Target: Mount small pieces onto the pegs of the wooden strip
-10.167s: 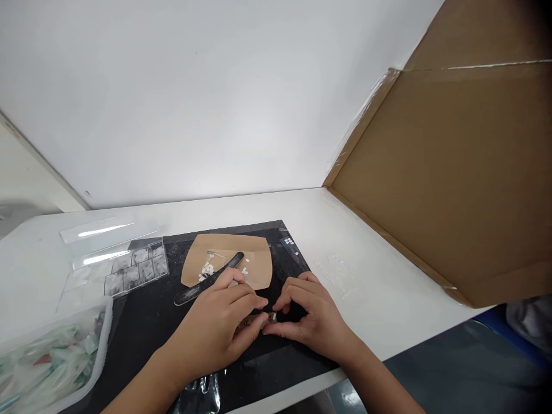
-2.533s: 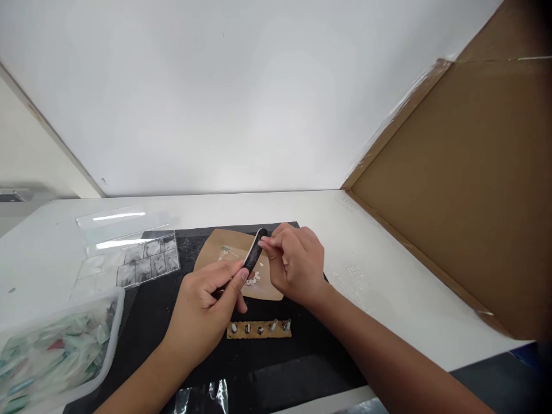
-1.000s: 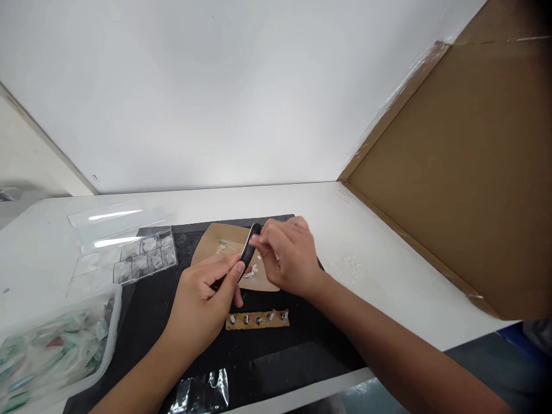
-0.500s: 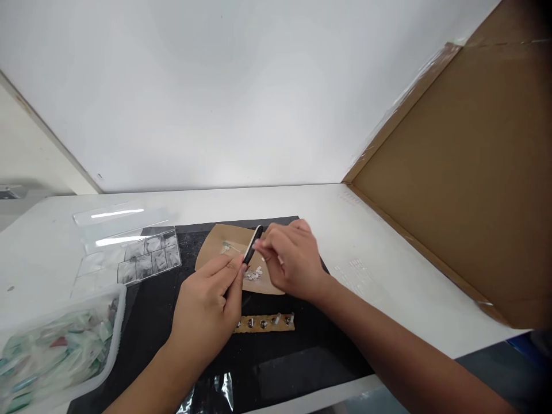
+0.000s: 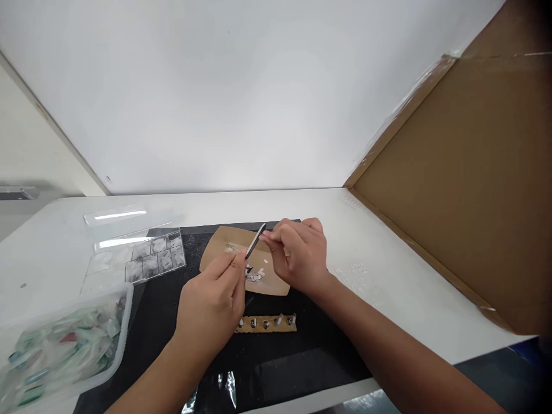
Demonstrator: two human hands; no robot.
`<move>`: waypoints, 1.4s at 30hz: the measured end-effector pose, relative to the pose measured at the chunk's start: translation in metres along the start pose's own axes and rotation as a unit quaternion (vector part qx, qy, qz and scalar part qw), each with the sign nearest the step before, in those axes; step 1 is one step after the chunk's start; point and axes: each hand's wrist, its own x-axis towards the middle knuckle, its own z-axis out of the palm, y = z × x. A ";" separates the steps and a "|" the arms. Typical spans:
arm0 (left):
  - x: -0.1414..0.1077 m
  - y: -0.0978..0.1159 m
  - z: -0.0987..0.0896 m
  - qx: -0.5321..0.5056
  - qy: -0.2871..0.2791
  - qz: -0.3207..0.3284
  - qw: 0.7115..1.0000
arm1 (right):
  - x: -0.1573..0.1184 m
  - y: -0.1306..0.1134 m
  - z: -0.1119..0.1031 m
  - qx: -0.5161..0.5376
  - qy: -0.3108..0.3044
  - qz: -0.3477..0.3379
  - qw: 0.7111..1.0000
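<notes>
My left hand [image 5: 211, 299] pinches the lower end of a thin black-and-white strip [image 5: 255, 241], which slants up to the right. The closed fingertips of my right hand [image 5: 297, 253] are at the strip's upper end; whether they hold something small cannot be made out. Beneath both hands, a brown paper sheet [image 5: 215, 244] bears a pile of small white pieces [image 5: 255, 275]. Nearer to me, a tan bar [image 5: 280, 326] carries several small metal and clear parts, its left end partly behind my left hand.
A black mat [image 5: 302, 368] covers the white table [image 5: 388, 310]. At left are a divided clear case [image 5: 155, 259] with its lid open and a plastic tub [image 5: 125, 328] of small bags. A cardboard panel [image 5: 466, 190] stands at right; clear bits [image 5: 356, 276] lie beside the mat.
The strip has turned so less of its black face shows. My right fingertips have shifted slightly right, away from its middle toward the upper end. The whole view has shifted a little.
</notes>
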 end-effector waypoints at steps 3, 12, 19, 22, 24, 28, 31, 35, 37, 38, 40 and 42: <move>0.000 -0.005 0.001 0.006 -0.006 -0.013 1.000 | 0.000 0.004 -0.001 0.014 0.001 0.006 1.000; 0.011 -0.024 -0.002 0.032 0.020 -0.004 0.999 | -0.004 0.010 -0.020 0.088 -0.005 0.105 0.991; 0.016 -0.035 0.007 0.060 0.010 0.032 0.998 | -0.005 0.008 -0.021 0.110 -0.015 0.089 0.990; 0.018 -0.035 0.008 0.071 0.012 0.037 0.997 | -0.006 0.007 -0.021 0.109 -0.018 0.075 0.991; 0.019 -0.034 0.008 0.075 0.012 0.045 0.996 | -0.006 0.008 -0.020 0.113 -0.021 0.068 0.991; 0.019 -0.031 0.008 0.028 0.020 0.052 0.998 | -0.006 0.011 -0.020 0.104 -0.040 0.049 0.993; 0.019 -0.025 0.006 -0.073 0.024 0.053 0.996 | -0.006 0.012 -0.022 0.087 -0.059 0.038 0.994; 0.018 -0.014 -0.001 -0.218 -0.011 0.016 0.976 | -0.007 0.012 -0.025 0.099 -0.087 0.011 0.991; 0.017 -0.009 -0.005 -0.278 -0.044 -0.023 0.959 | -0.008 0.011 -0.025 0.101 -0.097 -0.008 0.990; 0.017 -0.007 -0.006 -0.301 -0.056 -0.048 0.951 | -0.009 0.010 -0.025 0.101 -0.098 -0.017 0.990; 0.015 -0.003 -0.008 -0.342 -0.066 -0.102 0.932 | -0.011 0.009 -0.024 0.101 -0.090 -0.041 0.990; 0.014 -0.002 -0.008 -0.379 -0.070 -0.149 0.911 | -0.012 0.009 -0.024 0.100 -0.071 -0.061 0.991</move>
